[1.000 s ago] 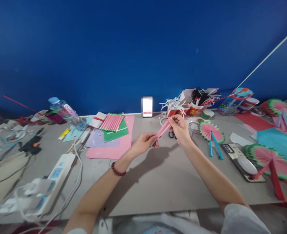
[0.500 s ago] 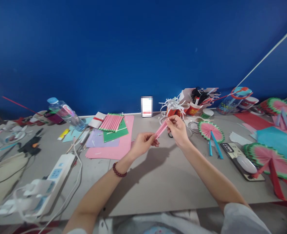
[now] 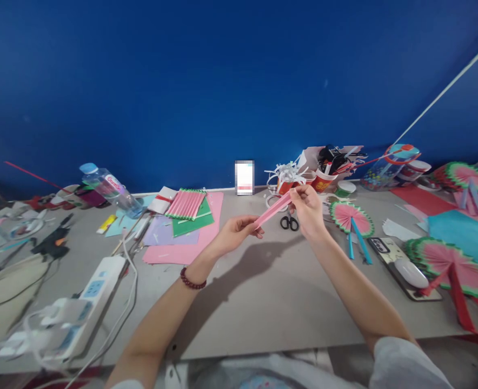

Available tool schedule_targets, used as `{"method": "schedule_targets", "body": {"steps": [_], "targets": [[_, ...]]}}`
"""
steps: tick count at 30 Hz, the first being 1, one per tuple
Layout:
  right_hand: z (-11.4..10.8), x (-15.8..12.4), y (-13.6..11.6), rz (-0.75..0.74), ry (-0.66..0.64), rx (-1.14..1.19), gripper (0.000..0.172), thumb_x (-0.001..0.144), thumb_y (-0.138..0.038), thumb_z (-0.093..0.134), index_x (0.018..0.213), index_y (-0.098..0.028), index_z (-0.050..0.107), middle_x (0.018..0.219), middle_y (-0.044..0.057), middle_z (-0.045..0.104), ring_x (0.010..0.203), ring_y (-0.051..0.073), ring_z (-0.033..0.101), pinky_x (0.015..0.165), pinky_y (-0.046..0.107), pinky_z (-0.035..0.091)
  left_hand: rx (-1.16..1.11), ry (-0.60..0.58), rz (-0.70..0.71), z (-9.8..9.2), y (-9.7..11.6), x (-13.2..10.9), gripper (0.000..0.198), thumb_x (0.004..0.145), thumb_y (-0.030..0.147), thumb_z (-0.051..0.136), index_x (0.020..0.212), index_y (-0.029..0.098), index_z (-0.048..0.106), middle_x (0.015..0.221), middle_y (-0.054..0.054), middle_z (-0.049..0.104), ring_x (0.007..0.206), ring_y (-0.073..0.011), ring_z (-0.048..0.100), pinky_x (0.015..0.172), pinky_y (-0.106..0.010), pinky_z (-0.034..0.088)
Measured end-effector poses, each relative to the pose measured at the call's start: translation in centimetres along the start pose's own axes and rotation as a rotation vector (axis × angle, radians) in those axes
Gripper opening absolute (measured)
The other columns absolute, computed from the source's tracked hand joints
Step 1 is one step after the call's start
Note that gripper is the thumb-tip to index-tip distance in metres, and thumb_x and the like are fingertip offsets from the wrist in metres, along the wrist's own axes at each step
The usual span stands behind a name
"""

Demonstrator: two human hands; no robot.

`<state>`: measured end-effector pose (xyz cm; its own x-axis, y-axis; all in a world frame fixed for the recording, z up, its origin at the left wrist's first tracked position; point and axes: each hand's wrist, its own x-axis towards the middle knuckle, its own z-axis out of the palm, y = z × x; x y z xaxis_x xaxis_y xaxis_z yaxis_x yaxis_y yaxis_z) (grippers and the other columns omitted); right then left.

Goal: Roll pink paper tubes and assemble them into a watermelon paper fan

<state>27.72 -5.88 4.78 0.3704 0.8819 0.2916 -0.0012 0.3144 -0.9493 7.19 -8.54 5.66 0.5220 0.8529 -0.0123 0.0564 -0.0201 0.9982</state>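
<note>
A narrow folded strip of pink paper [image 3: 273,211] is stretched on a slant above the table between both hands. My left hand [image 3: 238,233] pinches its lower left end, and my right hand [image 3: 307,209] pinches the upper right end. Black-handled scissors [image 3: 289,222] lie on the table just left of my right wrist, their blades partly hidden. To the left, a pleated pink paper with green edges [image 3: 186,203] rests on green paper [image 3: 194,219], over purple and pink sheets [image 3: 182,254].
Paper fans [image 3: 452,265] lie at right, beside a phone [image 3: 403,270] with a white mouse [image 3: 411,273] on it. A power strip [image 3: 93,294], glue gun [image 3: 52,240] and plastic bottle [image 3: 111,189] are at left. Cups of scraps and tools [image 3: 324,181] stand against the blue wall.
My hands have moved farther apart, the right one shifting right and slightly up, the left one slightly left. More of the pink strip shows between them, and the scissors' handles have come into view.
</note>
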Motion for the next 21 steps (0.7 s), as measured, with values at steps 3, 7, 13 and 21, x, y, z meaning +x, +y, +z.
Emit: {"method": "schedule_targets", "body": {"steps": [3, 7, 13, 21], "targets": [[0.1, 0.1, 0.2, 0.014, -0.008, 0.01, 0.027, 0.073, -0.043, 0.067, 0.076, -0.021, 0.051, 0.062, -0.005, 0.05, 0.046, 0.007, 0.045, 0.039, 0.018, 0.038, 0.035, 0.043, 0.018, -0.3, -0.6, 0.2, 0.033, 0.085, 0.036, 0.053, 0.103, 0.011, 0.065, 0.082, -0.008, 0.069, 0.074, -0.0163, 0.068, 0.079, -0.032, 0.052], [-0.1, 0.5, 0.7, 0.043, -0.11, 0.001, 0.031, 0.071, -0.046, 0.068, 0.077, -0.021, 0.052, 0.064, -0.003, 0.055, 0.05, 0.008, 0.05, 0.039, 0.018, 0.039, 0.167, 0.093, 0.086, -0.8, -1.2, 0.2, 0.034, 0.088, 0.037, 0.049, 0.106, 0.013, 0.063, 0.085, -0.008, 0.07, 0.074, -0.0167, 0.068, 0.074, -0.029, 0.052], [-1.4, 2.0, 0.9, 0.078, -0.288, -0.057, 0.032, 0.068, -0.045, 0.071, 0.08, -0.019, 0.057, 0.064, -0.002, 0.061, 0.055, 0.01, 0.056, 0.049, 0.022, 0.046, 0.347, 0.387, 0.169, -1.5, -0.7, 0.2, 0.023, 0.084, 0.036, 0.055, 0.09, 0.016, 0.065, 0.078, -0.005, 0.068, 0.071, -0.015, 0.066, 0.064, -0.024, 0.049], [-2.2, 2.1, 0.6, -0.159, -0.585, -0.481, 0.026, 0.073, -0.04, 0.067, 0.09, -0.02, 0.066, 0.097, 0.006, 0.069, 0.088, 0.021, 0.063, 0.083, 0.039, 0.048, 0.301, 0.526, 0.231, -2.2, -0.7, 0.5, 0.019, 0.078, 0.028, 0.06, 0.092, 0.016, 0.062, 0.079, -0.002, 0.064, 0.066, -0.0112, 0.063, 0.065, -0.022, 0.049]]}}
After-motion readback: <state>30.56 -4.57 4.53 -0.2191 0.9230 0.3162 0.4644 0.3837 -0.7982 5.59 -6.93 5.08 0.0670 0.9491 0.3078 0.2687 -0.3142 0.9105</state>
